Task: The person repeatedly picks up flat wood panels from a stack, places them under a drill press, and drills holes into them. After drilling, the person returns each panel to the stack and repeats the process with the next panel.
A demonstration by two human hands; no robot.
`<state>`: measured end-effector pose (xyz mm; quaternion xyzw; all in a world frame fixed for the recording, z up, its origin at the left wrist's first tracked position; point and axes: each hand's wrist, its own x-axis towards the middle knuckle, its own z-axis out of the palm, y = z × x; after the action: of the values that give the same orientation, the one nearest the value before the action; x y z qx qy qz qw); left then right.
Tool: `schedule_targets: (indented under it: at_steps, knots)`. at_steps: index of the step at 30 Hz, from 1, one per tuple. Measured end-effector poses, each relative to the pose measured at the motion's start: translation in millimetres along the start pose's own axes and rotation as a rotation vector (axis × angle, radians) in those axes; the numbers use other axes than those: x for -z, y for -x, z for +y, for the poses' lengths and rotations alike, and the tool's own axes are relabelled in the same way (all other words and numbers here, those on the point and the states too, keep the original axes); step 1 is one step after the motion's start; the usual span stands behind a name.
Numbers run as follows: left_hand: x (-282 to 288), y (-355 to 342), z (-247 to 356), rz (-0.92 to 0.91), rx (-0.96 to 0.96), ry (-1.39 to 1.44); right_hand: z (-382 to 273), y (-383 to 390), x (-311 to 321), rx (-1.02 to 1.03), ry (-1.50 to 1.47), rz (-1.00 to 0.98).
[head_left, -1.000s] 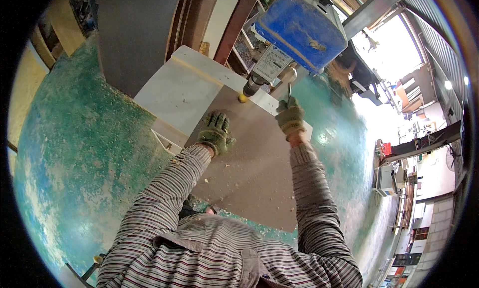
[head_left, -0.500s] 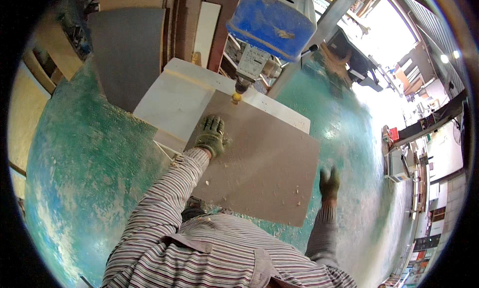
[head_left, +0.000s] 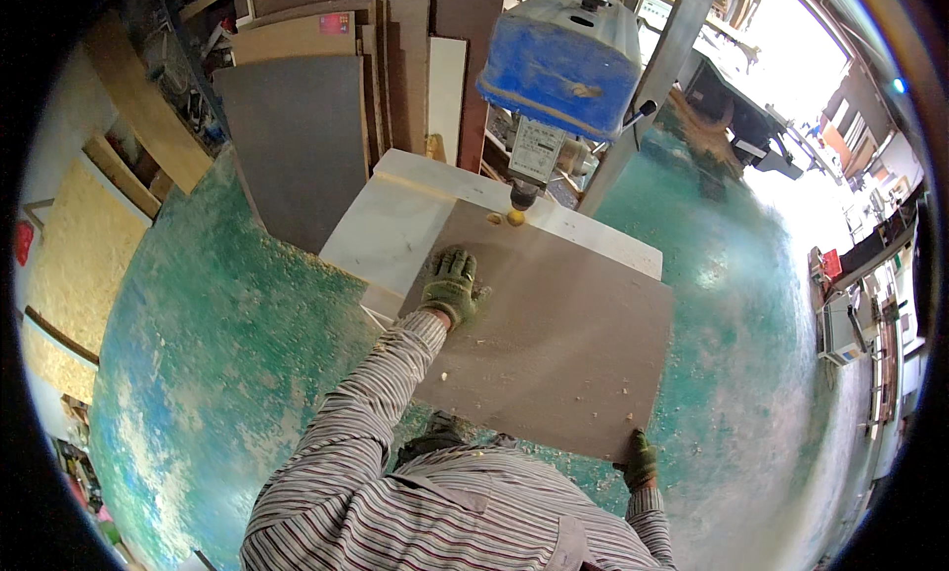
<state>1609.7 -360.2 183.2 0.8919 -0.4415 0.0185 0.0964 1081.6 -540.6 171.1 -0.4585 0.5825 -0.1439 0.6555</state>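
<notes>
A flat brown-grey board [head_left: 554,314] lies on the white work table [head_left: 386,210] of a drill press [head_left: 563,62] with a blue front. My left hand [head_left: 453,286], in a dark green work glove, rests flat on the board near its left edge, fingers stretched forward. At the board's near right corner, my right hand [head_left: 640,460], gloved too, grips the edge; part of its fingers is hidden. The drill's chuck [head_left: 524,193] holds a yellowish bit [head_left: 515,218] over the board's far edge. Just left of that bit shows a round hole [head_left: 494,219] in the board.
Several panels [head_left: 297,126] lean upright behind the table on the left. A metal post [head_left: 657,87] rises beside the drill press. Wood chips lie on the board and the green floor [head_left: 237,353]. Wood-chip boards [head_left: 84,264] stand at the far left.
My right hand has come from beside the board's right edge to its near right corner. The hole beside the bit now shows clearly. My left hand stays flat on the board.
</notes>
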Motion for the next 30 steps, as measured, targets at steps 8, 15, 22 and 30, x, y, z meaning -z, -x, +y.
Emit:
schedule_targets:
  at_steps: [8, 15, 22, 30]
  knots:
    - [4, -16, 20, -0.244, 0.007, 0.039, 7, 24, -161, -0.041, -0.077, -0.284]
    - [-12, -20, -55, -0.030, 0.000, -0.030, 20, 9, -271, 0.289, 0.405, -0.647]
    - [-2, -17, -99, 0.038, -0.041, -0.131, 53, -7, -322, 0.293, 0.261, -0.751]
    - [-11, -22, -100, 0.090, -0.089, -0.188, 32, 12, -312, 0.101, 0.019, -0.754]
